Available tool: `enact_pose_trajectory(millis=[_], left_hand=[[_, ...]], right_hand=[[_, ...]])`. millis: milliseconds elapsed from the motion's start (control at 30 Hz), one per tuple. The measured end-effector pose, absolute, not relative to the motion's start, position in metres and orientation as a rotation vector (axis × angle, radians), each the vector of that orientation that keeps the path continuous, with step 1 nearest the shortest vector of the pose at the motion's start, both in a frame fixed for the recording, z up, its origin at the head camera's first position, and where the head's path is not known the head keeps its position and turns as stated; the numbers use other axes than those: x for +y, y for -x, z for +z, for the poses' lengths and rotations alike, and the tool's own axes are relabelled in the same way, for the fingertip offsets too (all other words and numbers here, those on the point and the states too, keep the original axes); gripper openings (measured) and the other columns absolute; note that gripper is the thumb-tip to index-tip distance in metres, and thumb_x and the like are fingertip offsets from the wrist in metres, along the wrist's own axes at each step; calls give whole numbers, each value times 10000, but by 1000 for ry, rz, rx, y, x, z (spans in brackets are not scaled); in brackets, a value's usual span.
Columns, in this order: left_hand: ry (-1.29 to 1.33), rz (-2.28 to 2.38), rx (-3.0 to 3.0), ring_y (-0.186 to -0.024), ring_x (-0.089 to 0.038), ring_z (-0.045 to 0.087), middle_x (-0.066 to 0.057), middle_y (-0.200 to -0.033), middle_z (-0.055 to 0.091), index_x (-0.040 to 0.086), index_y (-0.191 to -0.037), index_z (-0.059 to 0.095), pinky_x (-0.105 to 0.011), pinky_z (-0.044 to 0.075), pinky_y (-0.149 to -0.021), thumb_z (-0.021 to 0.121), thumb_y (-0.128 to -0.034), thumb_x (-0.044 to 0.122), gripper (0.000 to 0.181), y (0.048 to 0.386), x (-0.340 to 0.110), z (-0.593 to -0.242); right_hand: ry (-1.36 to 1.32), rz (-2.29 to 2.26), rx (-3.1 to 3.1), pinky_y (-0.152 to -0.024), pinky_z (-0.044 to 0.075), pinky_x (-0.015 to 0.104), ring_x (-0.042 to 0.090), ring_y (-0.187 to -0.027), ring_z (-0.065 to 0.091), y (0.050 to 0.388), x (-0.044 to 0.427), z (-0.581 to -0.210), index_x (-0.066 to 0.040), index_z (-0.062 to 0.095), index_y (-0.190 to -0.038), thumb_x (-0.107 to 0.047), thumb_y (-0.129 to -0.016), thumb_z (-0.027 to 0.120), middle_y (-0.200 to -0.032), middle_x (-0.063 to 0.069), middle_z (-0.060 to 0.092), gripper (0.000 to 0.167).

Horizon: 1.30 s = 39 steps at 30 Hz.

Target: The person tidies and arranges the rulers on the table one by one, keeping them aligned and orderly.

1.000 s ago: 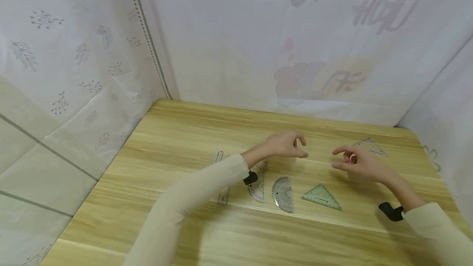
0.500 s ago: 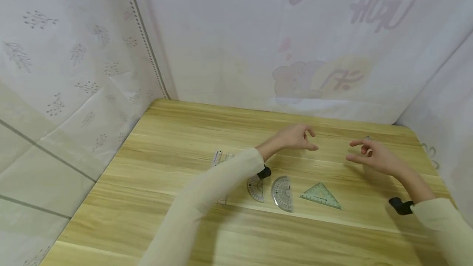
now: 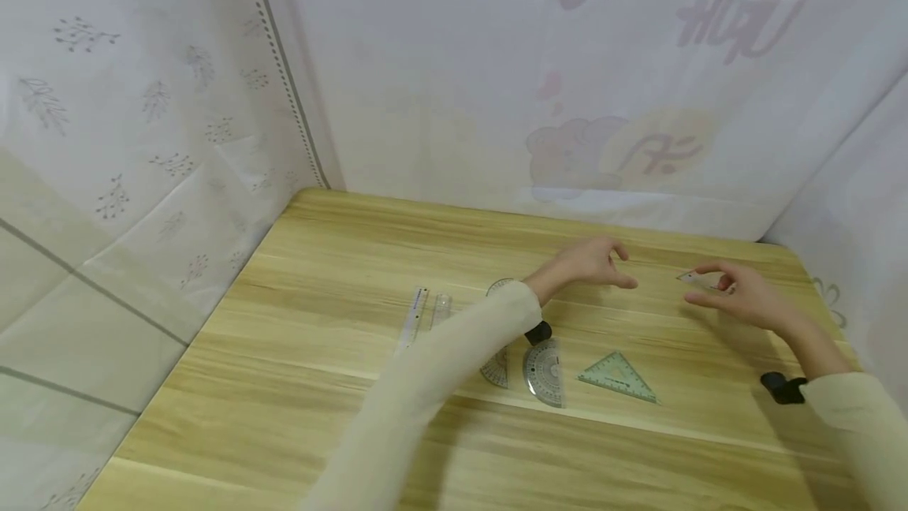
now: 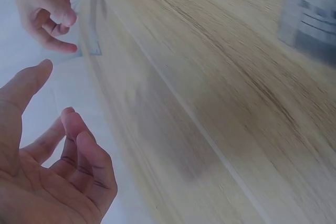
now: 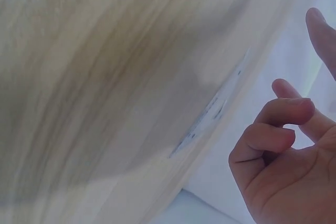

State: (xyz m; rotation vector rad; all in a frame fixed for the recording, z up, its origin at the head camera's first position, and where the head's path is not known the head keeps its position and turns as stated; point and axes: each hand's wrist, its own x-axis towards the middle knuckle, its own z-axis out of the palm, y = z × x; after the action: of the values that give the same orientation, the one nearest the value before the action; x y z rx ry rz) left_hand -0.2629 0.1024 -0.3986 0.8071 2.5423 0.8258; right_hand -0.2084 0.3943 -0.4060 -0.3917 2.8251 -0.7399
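Observation:
My left hand (image 3: 596,261) hovers above the table with thumb and fingers apart, holding nothing. To its right is my right hand (image 3: 748,296), its fingers loosely bent and nothing between them. A clear set square (image 3: 698,280) lies at the far right, partly hidden behind the right hand; the right wrist view has the set square (image 5: 212,111) flat near the table edge, apart from the fingers. Nearer me lie a green set square (image 3: 617,378) and a clear protractor (image 3: 545,373). The left forearm partly covers a second protractor (image 3: 496,371) and a third (image 3: 499,285).
Left of the forearm lie a clear ruler (image 3: 414,318) and a shorter clear ruler (image 3: 440,307), both partly covered by the sleeve. The wooden table (image 3: 340,259) meets a hanging white cloth (image 3: 440,101) at the back and sides.
Both hands have moved to the right over the table, the left one also slightly farther away. The set squares and protractors stay where they were; the left sleeve now covers different parts of the rulers.

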Motion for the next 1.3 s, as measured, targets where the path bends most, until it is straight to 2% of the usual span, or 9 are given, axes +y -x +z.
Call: enact_pose_trajectory(millis=[167,267,500,700,833,1000,1200,1300], left_hand=[[-730,843,2543,-929,-38,605,141,-902,653,195,-1365,613,-236,467,-832,775,-896,459,562,265,116,-397],[-696,855,2537,-945,-34,597,158,-887,660,217,-1369,608,-238,455,-861,778,-894,458,559,266,122,-397],[-787,1035,2428,-797,-17,622,111,-875,685,171,-1402,593,-191,462,-774,818,-887,337,585,268,131,-406],[-903,1122,2350,-771,-31,623,69,-862,669,172,-1418,584,-172,467,-719,812,-900,292,578,270,138,-410],[-932,1166,2316,-810,-30,613,59,-901,658,197,-1412,588,-178,467,-723,800,-909,307,557,272,141,-411],[-916,1278,2228,-813,-76,616,37,-919,665,168,-1407,594,-184,472,-725,808,-905,267,555,274,140,-417],[-946,1360,2148,-647,-98,482,-62,-907,630,114,-1414,590,-214,442,-621,808,-904,205,562,279,138,-426],[-935,1369,2138,-626,-94,458,-53,-833,594,103,-1418,584,-215,425,-606,816,-897,199,578,280,138,-428]], right_hand=[[340,-695,2822,-631,435,381,290,-821,495,216,402,-404,127,451,-1410,-368,-966,720,-1027,227,532,717],[314,-677,2822,-616,434,387,285,-782,492,220,407,-404,136,448,-1409,-383,-967,714,-998,223,533,731],[312,-659,2826,-611,449,395,305,-795,527,231,418,-406,124,459,-1407,-371,-955,733,-984,247,556,724],[337,-675,2831,-634,459,393,311,-834,533,235,426,-408,102,447,-1428,-346,-934,762,-1015,255,564,737],[349,-756,2820,-593,396,329,203,-719,449,234,433,-410,78,441,-1451,-286,-922,784,-866,141,526,728],[387,-879,2788,-516,350,303,114,-557,352,235,447,-416,73,424,-1463,-201,-907,802,-672,29,412,726],[389,-947,2750,-486,353,300,92,-523,336,238,458,-419,63,423,-1465,-149,-899,803,-631,-1,377,714],[382,-959,2748,-476,349,296,87,-513,327,239,462,-420,79,423,-1455,-132,-899,801,-617,-13,360,705]])
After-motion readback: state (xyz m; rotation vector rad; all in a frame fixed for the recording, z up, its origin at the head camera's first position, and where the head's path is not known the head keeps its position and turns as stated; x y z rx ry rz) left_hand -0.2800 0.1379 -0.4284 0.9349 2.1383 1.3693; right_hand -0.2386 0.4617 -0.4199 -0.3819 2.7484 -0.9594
